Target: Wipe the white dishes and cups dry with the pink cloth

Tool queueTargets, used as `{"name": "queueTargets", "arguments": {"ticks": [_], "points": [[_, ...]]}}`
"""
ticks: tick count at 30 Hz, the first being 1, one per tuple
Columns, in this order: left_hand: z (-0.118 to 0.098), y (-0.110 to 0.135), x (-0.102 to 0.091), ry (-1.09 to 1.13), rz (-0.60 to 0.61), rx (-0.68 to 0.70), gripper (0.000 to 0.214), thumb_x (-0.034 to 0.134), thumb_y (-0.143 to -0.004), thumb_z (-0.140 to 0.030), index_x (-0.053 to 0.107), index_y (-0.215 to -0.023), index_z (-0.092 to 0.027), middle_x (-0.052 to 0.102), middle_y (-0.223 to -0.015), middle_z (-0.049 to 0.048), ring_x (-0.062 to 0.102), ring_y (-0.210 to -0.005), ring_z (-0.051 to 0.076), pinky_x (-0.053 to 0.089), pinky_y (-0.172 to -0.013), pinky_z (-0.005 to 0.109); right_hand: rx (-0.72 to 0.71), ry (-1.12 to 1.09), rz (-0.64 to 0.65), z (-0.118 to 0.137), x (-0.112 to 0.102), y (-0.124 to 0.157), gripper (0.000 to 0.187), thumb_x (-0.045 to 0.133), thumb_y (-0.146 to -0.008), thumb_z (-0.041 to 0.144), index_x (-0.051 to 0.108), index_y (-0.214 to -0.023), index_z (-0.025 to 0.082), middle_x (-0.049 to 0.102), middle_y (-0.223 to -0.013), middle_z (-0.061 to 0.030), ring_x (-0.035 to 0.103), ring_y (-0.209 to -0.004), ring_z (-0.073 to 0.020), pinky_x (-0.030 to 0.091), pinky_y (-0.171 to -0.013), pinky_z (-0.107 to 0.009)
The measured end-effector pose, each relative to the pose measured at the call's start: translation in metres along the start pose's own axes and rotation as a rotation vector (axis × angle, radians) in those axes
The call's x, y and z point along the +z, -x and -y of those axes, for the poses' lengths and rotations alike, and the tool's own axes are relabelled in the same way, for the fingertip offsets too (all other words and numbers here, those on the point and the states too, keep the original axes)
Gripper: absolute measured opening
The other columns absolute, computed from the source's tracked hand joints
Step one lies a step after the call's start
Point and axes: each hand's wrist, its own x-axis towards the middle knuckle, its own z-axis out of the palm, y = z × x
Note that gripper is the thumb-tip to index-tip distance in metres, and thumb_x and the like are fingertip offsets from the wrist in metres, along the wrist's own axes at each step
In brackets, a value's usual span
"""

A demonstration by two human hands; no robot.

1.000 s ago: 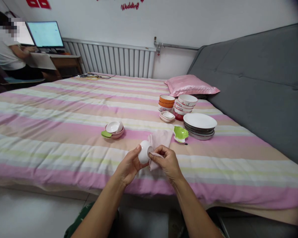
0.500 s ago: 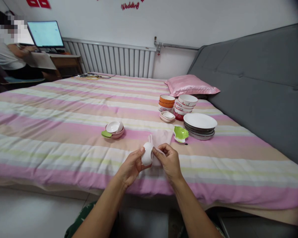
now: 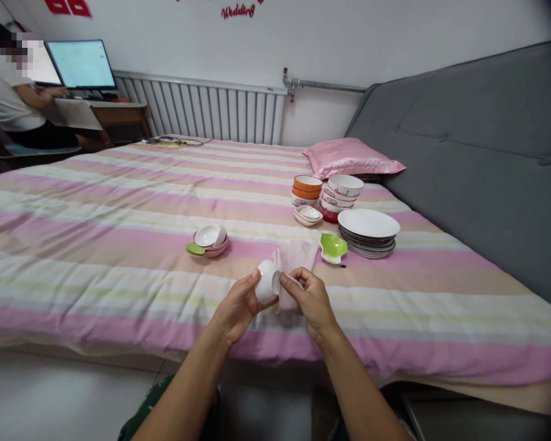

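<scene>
A small white bowl (image 3: 266, 283) is gripped in my left hand (image 3: 240, 308), turned on its side with its base toward the right. My right hand (image 3: 313, 301) pinches a pale pink cloth (image 3: 298, 256) and presses it against the bowl's base. Part of the cloth hangs down and spreads over the bedspread behind the hands. Just beyond my right hand lies a green leaf-shaped dish (image 3: 333, 247). Left of my hands, a white bowl (image 3: 210, 236) sits nested on pink dishes (image 3: 217, 250) beside a green-handled piece (image 3: 195, 248).
On the striped bed (image 3: 119, 245) stand a stack of plates (image 3: 370, 223), orange bowls (image 3: 307, 185), white-and-red bowls (image 3: 346, 185) and small dishes (image 3: 308, 214). A pink pillow (image 3: 352, 157) lies by the grey headboard (image 3: 477, 122). A person (image 3: 9, 92) sits at a desk far left.
The small bowl has turned in my left hand, so its base faces more to the right. Its position has shifted slightly left, and the cloth still touches it.
</scene>
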Motion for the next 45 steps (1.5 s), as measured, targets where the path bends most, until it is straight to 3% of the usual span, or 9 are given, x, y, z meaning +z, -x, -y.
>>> {"name": "queueTargets", "arguments": {"ticks": [9, 17, 22, 33, 45], "points": [[-0.003, 0.000, 0.002, 0.021, -0.074, 0.014, 0.020, 0.062, -0.079, -0.027, 0.067, -0.094, -0.015, 0.070, -0.091, 0.0063, 0.065, -0.078, 0.018, 0.052, -0.069, 0.028, 0.063, -0.002, 0.089, 0.004, 0.001, 0.003, 0.036, 0.077, -0.059, 0.043, 0.052, -0.063, 0.018, 0.050, -0.057, 0.0054, 0.042, -0.052, -0.0078, 0.031, -0.049, -0.021], [0.000, -0.001, 0.001, -0.016, -0.031, 0.055, 0.023, 0.068, -0.074, -0.029, 0.069, -0.091, -0.014, 0.070, -0.085, 0.0062, 0.064, -0.073, 0.016, 0.051, -0.065, 0.026, 0.092, -0.038, 0.117, 0.001, 0.002, 0.004, 0.033, 0.078, -0.059, 0.038, 0.054, -0.063, 0.016, 0.051, -0.058, 0.0049, 0.043, -0.054, -0.0070, 0.031, -0.052, -0.020], [0.004, -0.003, -0.003, -0.144, 0.017, 0.110, 0.036, 0.069, -0.073, -0.032, 0.066, -0.103, -0.012, 0.069, -0.089, 0.0092, 0.062, -0.071, 0.016, 0.049, -0.062, 0.024, 0.109, -0.058, 0.138, -0.002, 0.000, 0.002, 0.032, 0.078, -0.060, 0.039, 0.055, -0.064, 0.017, 0.054, -0.058, 0.0044, 0.047, -0.054, -0.0088, 0.033, -0.052, -0.021], [0.006, -0.001, -0.003, -0.308, 0.100, 0.120, 0.035, 0.062, -0.079, -0.034, 0.066, -0.106, -0.013, 0.063, -0.097, 0.0106, 0.054, -0.071, 0.012, 0.047, -0.064, 0.024, 0.109, -0.152, 0.050, -0.005, 0.001, 0.002, 0.033, 0.077, -0.061, 0.038, 0.051, -0.066, 0.019, 0.056, -0.056, 0.0058, 0.049, -0.049, -0.0092, 0.036, -0.050, -0.021], [0.006, -0.002, -0.002, -0.188, 0.038, 0.064, 0.028, 0.065, -0.076, -0.033, 0.068, -0.097, -0.014, 0.066, -0.084, 0.0060, 0.059, -0.070, 0.015, 0.051, -0.065, 0.028, 0.098, -0.145, -0.042, -0.006, 0.001, -0.002, 0.034, 0.077, -0.062, 0.040, 0.051, -0.067, 0.018, 0.057, -0.058, 0.0062, 0.050, -0.048, -0.0083, 0.037, -0.048, -0.020]]}}
